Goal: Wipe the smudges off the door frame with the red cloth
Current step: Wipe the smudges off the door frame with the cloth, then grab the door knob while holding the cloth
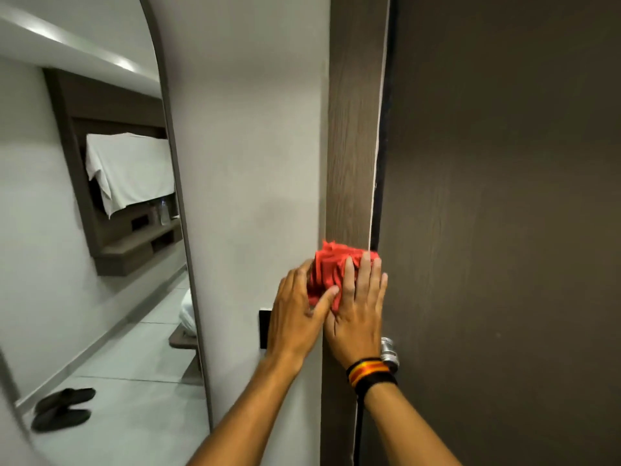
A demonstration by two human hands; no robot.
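1. Head view, looking down along a brown wood-grain frame [353, 146] running top to bottom, with a dark door [504, 196] just right of it and a pale wall [252, 146] on the left.
2. Red cloth [331, 270] bunched up and pressed flat against the frame, a bit below the middle of the shot, spanning from the frame's left edge to the thin gap at the door.
3. Right hand [358, 314] laid over the cloth's right half, fingers [364, 274] stretched out straight and pointing up, palm pushing it onto the wood. Not curled around anything, just flat pressure.
4. Left hand [295, 317] coming in from the wall side, thumb across the cloth's lower edge, other fingers tucked behind the bunched fabric, so pinching the left side of it.
5. Both hands touching each other at the thumbs, forearms reaching up from the bottom edge.
6. Striped black, red and yellow wristband [369, 373] on the right wrist.
7. Shiny metal knob [389, 353] peeking out just behind that wrist, on the door.
8. Small black plate [263, 327] on the wall, half hidden by the left hand, maybe a switch, hard to say.
9. Tall arched mirror [100, 230] further left, reflecting a white towel [131, 169] draped on a wall unit and black slippers [64, 408] on a pale floor.
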